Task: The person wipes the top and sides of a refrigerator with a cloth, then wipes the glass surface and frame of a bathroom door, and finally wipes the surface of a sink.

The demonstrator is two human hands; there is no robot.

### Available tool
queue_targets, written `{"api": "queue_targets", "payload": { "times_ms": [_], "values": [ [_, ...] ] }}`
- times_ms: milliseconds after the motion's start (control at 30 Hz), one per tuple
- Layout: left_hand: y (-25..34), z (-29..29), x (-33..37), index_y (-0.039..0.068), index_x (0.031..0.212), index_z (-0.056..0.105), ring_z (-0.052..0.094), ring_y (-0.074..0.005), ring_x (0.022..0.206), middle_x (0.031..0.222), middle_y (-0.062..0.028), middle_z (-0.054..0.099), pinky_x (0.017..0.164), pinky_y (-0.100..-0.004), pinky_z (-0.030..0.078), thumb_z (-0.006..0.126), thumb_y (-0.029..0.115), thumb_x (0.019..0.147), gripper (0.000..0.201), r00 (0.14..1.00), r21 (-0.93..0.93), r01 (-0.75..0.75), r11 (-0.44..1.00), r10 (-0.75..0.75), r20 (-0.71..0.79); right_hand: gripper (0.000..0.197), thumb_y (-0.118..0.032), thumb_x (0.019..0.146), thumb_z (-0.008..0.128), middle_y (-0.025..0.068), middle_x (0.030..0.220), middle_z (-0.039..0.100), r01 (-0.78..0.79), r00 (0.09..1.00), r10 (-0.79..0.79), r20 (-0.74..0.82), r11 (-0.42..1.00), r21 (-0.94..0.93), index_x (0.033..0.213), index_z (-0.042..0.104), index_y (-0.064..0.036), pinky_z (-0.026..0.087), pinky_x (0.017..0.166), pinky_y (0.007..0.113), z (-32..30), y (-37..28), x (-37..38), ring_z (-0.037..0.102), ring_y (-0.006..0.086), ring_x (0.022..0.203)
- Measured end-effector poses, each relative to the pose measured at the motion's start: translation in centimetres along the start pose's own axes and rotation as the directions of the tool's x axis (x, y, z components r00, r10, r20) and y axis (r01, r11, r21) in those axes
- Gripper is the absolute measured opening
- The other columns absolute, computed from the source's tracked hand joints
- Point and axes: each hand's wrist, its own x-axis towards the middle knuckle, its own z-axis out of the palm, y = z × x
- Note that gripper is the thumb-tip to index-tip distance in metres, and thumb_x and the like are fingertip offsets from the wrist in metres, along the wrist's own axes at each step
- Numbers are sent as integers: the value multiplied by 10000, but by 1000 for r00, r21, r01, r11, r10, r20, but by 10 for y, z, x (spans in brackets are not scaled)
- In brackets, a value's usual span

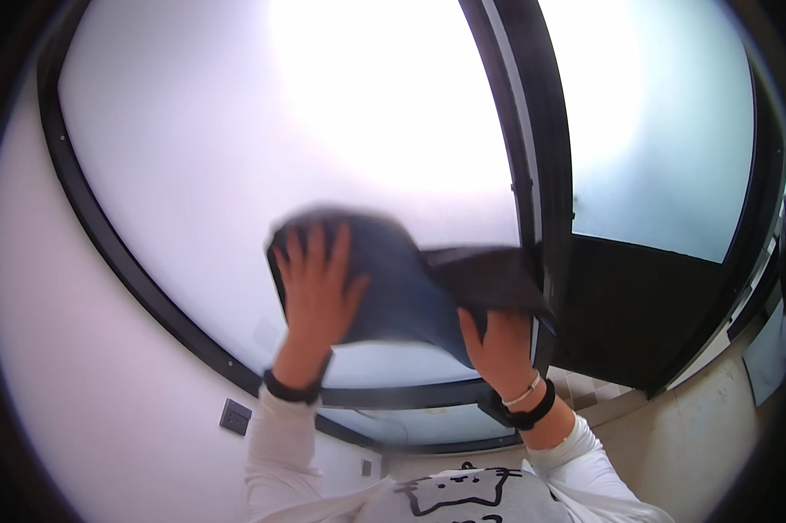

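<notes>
A dark blue and black piece of cloth (388, 283), blurred and partly folded, is raised in front of the frosted glass. My left hand (314, 283) lies against its left part, fingers spread and thumb out to the side. On the right, my right hand (500, 344) holds the lower edge of the cloth; its thumb shows on the blue side while its fingertips go out of sight under a black flap (489, 275). What kind of article the cloth is cannot be made out. Dark bands circle both my wrists, and a pale bracelet (524, 392) is on the right one.
A large frosted pane (175, 157) in a black frame (149, 283) fills the view ahead. To its right stands a frosted door with a black lower panel (619, 305). A dark wall switch (235, 417) is on the white wall at left. Tiled floor (589, 388) shows below the door.
</notes>
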Motion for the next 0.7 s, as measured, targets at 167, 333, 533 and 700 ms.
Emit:
{"api": "queue_targets", "payload": {
  "times_ms": [167, 333, 533, 700],
  "values": [
    [-11, -5, -16, 139, 1284, 420, 321, -483, 1130, 1262, -218, 356, 940, -624, 226, 593, 287, 773, 560, 1000, 5, -6, 1000, 6, -16, 323, -192, 780, 610, 209, 1001, 552, 56, 998, -58, -25, 995, -78, 1034, 545, -3, 393, 813, 420, -4, 5, 2, 528, 380, 900],
    [-21, -28, 41, 123, 1340, 325, 193, -499, 1231, 1376, -237, 227, 981, -608, 156, 539, 219, 813, 577, 985, -74, 130, 989, -137, -103, 322, -199, 770, 616, 207, 1013, 555, 153, 986, -155, -66, 987, -42, 1031, 557, -20, 388, 831, 410, -8, -21, 52, 527, 384, 881],
    [11, -13, 24, 164, 1283, 419, 264, -490, 1176, 1267, -206, 350, 930, -663, 183, 594, 290, 761, 565, 987, -100, -157, 982, 160, 22, 260, -198, 709, 654, 168, 940, 588, 356, 934, -352, 60, 932, -75, 917, 629, -44, 395, 843, 430, -4, -40, 63, 548, 342, 878],
    [-42, -24, 18, 139, 1296, 398, 288, -468, 1169, 1298, -209, 325, 949, -601, 229, 585, 236, 771, 565, 1000, -31, -15, 999, 16, 12, 297, -182, 734, 650, 184, 973, 575, 279, 959, -277, 57, 960, -30, 971, 591, -13, 408, 847, 401, -19, -22, 65, 537, 355, 915]
  ]
}}
